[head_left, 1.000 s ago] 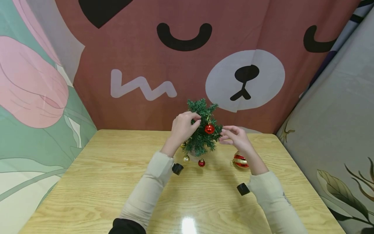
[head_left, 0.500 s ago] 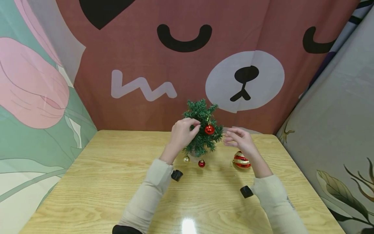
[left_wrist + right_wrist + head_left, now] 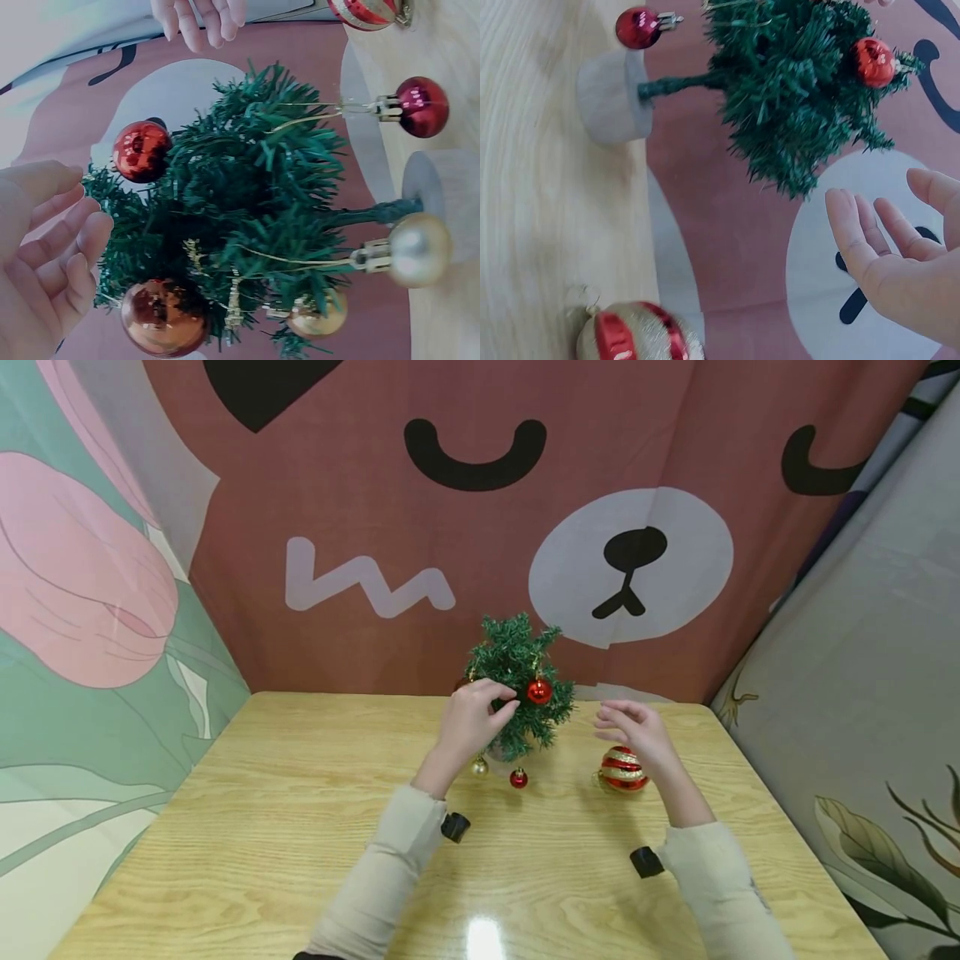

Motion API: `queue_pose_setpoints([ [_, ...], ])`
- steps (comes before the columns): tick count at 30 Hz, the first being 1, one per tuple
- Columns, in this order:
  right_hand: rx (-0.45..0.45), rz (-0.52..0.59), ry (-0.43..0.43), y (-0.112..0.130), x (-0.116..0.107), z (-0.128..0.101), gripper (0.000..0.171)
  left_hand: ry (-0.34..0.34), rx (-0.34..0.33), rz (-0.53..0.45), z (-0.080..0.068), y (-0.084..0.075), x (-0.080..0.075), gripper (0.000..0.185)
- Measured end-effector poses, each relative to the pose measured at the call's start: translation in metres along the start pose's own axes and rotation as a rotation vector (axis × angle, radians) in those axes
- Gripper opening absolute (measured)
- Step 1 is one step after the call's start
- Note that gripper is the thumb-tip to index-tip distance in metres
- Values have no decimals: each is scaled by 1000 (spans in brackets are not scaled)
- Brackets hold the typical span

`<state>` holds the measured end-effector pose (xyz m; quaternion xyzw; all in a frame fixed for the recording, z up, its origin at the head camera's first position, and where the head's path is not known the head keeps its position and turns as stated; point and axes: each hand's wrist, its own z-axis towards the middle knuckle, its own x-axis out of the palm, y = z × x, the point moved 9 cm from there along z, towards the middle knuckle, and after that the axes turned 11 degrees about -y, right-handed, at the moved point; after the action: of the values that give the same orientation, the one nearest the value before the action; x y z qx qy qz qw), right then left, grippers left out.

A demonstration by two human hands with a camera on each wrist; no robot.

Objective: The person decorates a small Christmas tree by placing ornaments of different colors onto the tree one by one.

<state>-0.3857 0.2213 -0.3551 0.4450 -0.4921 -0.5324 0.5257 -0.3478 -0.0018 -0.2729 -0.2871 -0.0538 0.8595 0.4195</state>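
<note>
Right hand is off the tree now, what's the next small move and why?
Probably lower the right hand onto the striped red-and-gold bauble lying on the table just beneath it. That hand is open and empty, apart from the tree, which the left hand touches at a branch.

light wood-grain table [image 3: 247, 827] across the lower half of the head view, glare spot near bottom centre. at its far middle edge, small green tree [image 3: 519, 685] upright on a pale round base [image 3: 609, 97]. just below the tree on the wood, small gold ball [image 3: 479, 767] and small red ball [image 3: 518, 777]. right of centre, larger red-and-gold striped ornament [image 3: 622, 769] lying on the tabletop, apart from the tree.
</note>
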Motion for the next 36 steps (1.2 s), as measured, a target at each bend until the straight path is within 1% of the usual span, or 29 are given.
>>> queue_pose_setpoints([
  [5,-7,-52,-35,-7,-12,-2,28,28,-21,26,-6,3,4,12],
  [9,-9,-96,-56,-12,-19,-4,32,30,-27,39,-9,5,7,12],
  [12,-13,-105,-70,-17,-24,-6,28,31,-33,45,-11,6,9,13],
  [19,-14,-115,-99,-27,-36,-9,12,59,-45,78,-15,10,13,15],
  [22,-11,-134,-119,-30,-42,-11,12,64,-43,87,-16,10,15,15],
  [29,-37,-308,-163,-35,-53,-13,34,73,-46,91,-17,13,17,13],
  [36,-64,-426,-220,-44,-67,-11,36,93,-54,101,-17,16,19,13],
])
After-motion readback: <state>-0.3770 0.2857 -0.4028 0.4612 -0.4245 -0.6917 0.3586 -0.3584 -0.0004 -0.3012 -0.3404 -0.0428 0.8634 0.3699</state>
